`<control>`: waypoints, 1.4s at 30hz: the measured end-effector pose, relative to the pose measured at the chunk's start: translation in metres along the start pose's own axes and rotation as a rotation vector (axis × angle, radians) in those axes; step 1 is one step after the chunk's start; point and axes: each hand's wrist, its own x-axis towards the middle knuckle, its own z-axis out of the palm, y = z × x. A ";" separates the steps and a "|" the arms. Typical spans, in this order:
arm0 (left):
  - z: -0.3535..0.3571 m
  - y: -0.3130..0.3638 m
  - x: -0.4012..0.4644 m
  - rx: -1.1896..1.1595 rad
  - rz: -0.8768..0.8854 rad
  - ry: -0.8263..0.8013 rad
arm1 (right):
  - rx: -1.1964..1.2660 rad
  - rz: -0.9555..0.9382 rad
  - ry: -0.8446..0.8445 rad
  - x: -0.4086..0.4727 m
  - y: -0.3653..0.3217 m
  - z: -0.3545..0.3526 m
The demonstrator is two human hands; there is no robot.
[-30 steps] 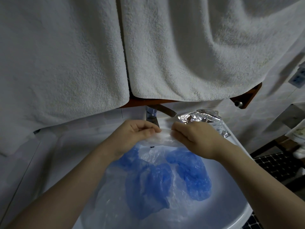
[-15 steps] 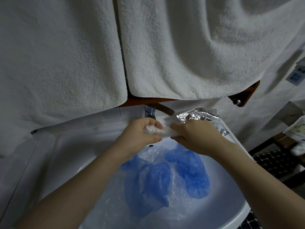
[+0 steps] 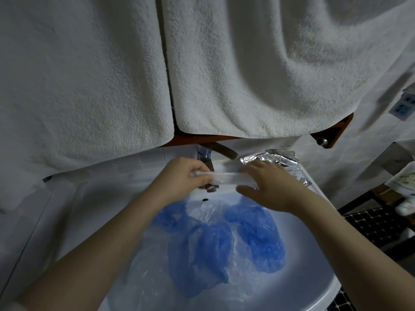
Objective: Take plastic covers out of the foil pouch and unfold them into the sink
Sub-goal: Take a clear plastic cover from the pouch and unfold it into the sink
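Note:
A folded clear plastic cover is stretched into a narrow strip above the back of the white sink. My left hand pinches its left end and my right hand grips its right end. In the basin below lie unfolded covers: blue ones and a clear sheet. The crinkled foil pouch lies on the sink's back right rim, just behind my right hand.
Two white towels hang from a brown wooden rail right above the sink. A metal tap stands behind my hands. A dark tiled floor and a shelf with packets are at the right.
My hands have drawn apart, pulling the folded clear cover out from a small wad into a long strip. My right hand moved right toward the foil pouch.

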 end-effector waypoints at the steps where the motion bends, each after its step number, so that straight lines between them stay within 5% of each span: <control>1: 0.000 0.002 0.001 0.006 -0.001 -0.005 | 0.023 -0.031 0.127 -0.001 -0.009 -0.001; 5: 0.001 0.012 0.000 -0.043 0.008 -0.075 | 0.005 -0.184 0.360 0.006 -0.037 0.012; 20: -0.040 0.008 -0.001 -0.331 -0.066 -0.292 | 0.591 -0.172 -0.016 -0.025 -0.012 0.006; 25: -0.042 0.018 0.006 -0.448 0.012 -0.154 | 0.797 -0.116 -0.067 -0.031 -0.010 0.003; 31: 0.001 0.041 0.007 -0.763 -0.111 0.323 | 0.855 -0.046 0.152 -0.021 -0.018 0.008; 36: 0.047 0.047 -0.004 -1.096 -0.352 -0.013 | 0.869 -0.048 0.254 -0.017 -0.020 0.014; 42: 0.062 0.058 0.006 -1.022 -0.264 0.032 | 0.887 -0.020 0.172 -0.021 -0.007 0.013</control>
